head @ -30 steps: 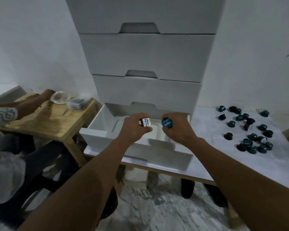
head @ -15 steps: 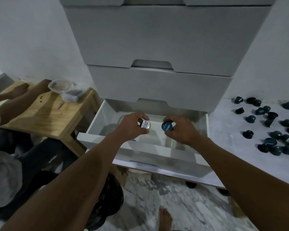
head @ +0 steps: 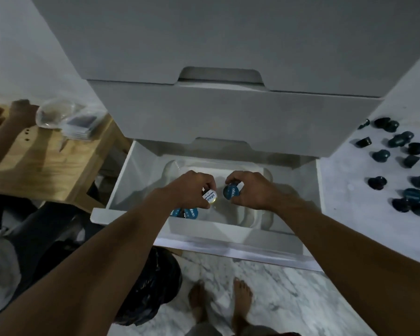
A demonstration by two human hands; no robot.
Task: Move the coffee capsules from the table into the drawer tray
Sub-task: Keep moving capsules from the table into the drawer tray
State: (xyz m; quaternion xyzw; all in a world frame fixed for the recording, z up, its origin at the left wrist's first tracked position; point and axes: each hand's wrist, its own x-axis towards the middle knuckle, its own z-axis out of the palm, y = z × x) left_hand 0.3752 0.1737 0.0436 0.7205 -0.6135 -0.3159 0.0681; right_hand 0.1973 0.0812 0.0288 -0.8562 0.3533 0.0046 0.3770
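Over the last second both hands have dropped from the drawer's near rim to down inside the drawer [head: 129,183], and they now hang just above the tray [head: 267,174]. The view has also tipped down, so the tray's floor shows.

The left hand [head: 192,190] pinches a white-lidded capsule [head: 210,197] in curled fingertips, lid facing near. The right hand [head: 252,190] pinches a blue capsule [head: 231,192] the same way. Neither grip has loosened since the earlier frames. The two capsules sit close side by side over the middle of the tray, apparently not yet touching its floor.

Stored capsules [head: 192,212] lie in the tray's near-left corner, partly hidden under the left wrist, so some of the task is already done. The drop means this pair is probably at the point of release. What remains for it is likely to set it down and let the fingers part.

Most of the work is still ahead. Many loose capsules [head: 381,155] are scattered on the white table [head: 344,202] to the right, well apart from the drawer. To the far left, another person's hand [head: 22,110] rests on a wooden table [head: 46,166].
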